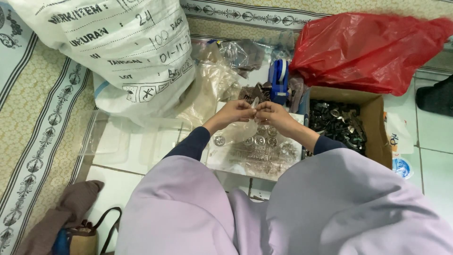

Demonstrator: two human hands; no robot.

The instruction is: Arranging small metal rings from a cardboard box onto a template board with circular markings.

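Lilac skirt [283, 212] across both knees, closest of all. Lower left, brown bag [71, 222] on a patterned mat [37, 118]; above it, big white printed sack [118, 47] leaning over clear film.

Centre: left hand [234, 113] and right hand [272, 114] meeting above the floor, fingers of each pinched closed on a small clear bag [255, 103] held up between them. Cannot tell whether anything sits inside. Directly beneath, clear sheet [236, 158] strewn with round metal pieces [259, 140]. Just behind the hands, blue tape dispenser [279, 78].

Right: cardboard box [375, 118] of dark metal parts [337, 123], red plastic bag [368, 47] beyond it.

Step in hand, by the look of it: working the mouth of the little bag with both thumbs and forefingers. Calls for a light, even pinch on thin, slippery film, and for keeping it over the sheet.
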